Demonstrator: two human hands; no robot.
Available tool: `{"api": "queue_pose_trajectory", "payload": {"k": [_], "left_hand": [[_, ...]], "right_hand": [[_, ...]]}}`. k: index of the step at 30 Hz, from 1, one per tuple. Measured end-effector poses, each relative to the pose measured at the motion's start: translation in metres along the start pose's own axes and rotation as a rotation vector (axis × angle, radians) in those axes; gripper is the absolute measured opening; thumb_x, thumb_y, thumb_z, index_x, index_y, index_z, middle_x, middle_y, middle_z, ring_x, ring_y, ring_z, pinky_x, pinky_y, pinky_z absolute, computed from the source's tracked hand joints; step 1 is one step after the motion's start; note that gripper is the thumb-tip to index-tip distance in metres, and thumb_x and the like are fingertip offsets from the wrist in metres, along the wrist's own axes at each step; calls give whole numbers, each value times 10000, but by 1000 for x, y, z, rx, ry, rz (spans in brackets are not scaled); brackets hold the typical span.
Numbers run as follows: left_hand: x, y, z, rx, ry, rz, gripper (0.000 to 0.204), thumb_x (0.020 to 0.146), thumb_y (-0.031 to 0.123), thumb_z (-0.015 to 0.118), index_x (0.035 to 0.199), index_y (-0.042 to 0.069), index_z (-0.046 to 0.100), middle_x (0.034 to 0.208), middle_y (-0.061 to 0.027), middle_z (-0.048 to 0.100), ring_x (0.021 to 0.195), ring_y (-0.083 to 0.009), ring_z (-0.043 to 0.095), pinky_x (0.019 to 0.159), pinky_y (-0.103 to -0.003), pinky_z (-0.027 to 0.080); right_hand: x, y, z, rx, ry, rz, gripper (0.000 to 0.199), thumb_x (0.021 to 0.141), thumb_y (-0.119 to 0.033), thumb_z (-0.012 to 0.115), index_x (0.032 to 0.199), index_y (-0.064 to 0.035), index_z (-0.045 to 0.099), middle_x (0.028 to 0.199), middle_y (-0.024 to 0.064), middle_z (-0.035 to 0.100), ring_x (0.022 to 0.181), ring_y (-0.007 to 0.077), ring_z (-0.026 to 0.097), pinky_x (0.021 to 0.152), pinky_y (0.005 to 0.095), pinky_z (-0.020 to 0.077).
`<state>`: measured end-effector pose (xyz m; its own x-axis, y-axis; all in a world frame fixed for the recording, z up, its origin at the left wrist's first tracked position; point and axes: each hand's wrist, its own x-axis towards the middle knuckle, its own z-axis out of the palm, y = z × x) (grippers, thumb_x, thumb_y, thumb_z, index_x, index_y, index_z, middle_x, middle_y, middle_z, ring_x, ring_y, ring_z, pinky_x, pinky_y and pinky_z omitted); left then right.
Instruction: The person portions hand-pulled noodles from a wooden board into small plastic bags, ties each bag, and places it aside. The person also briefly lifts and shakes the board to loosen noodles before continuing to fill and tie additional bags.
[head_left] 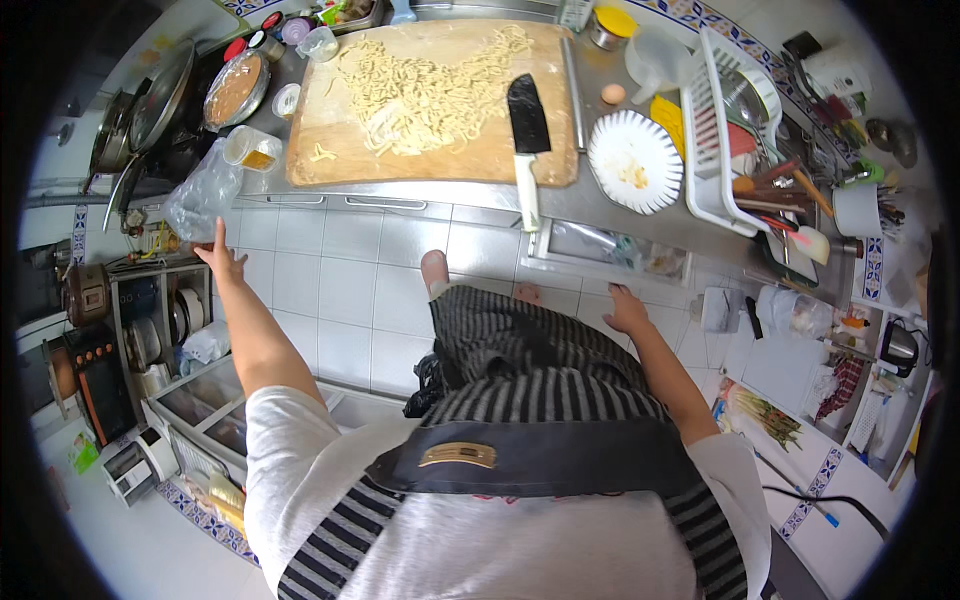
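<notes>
Both hands hang off the counter's front edge. My left hand (222, 258) stretches out on a straight arm, fingers loosely spread, index tip touching the crumpled clear plastic bag (203, 192) that sags over the counter's left corner. The bag's long axis runs from that corner down toward my hand, its bulge pointing at the wooden board (330, 150). My right hand (625, 310) is open and empty, fingers spread and pointing down, held near my striped apron (520, 340), well below the board.

On the board lies a heap of pale noodles (420, 90), and at its right edge a black-bladed knife (527, 140) with its white handle pointing toward me, past the counter edge. Just right of the knife sits a white fluted plate (634, 160).

What the bag holds I cannot make out; its film blurs everything inside. My apron hides my legs; only bare toes show.
</notes>
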<state>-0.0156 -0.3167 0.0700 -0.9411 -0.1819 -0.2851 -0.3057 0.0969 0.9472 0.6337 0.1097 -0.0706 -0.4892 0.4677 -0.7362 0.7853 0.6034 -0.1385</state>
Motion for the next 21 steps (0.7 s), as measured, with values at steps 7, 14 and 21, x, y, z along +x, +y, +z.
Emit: {"api": "queue_pose_trajectory", "payload": {"k": [7,14,21], "left_hand": [[132,-20,46,96,-130,-33,1016,752,563,672,1497,212,77,1545,-129,130,1394,-402,140,1050,-627,157],[238,-20,80,425,-295,-34,625,923,444,468,1369,9,425,1404,-122,441,1320,-245,362,1079,-306,243],[220,-1,97,429,-516,66,611,940,477,389,1384,58,415,1406,-75,441,1318,-246,360,1080,-354,211]], "right_hand": [[2,-3,-6,-33,-76,34,836,699,-324,727,1402,-74,349,1436,207,351,1288,341,403,1031,406,396],[-8,-58,-31,-70,-195,271,813,701,-336,729,1394,-94,378,1396,209,406,1233,341,465,999,390,435],[25,-102,-82,-12,-29,402,560,765,-180,624,1292,-51,485,1211,198,580,1113,269,576,856,380,522]]}}
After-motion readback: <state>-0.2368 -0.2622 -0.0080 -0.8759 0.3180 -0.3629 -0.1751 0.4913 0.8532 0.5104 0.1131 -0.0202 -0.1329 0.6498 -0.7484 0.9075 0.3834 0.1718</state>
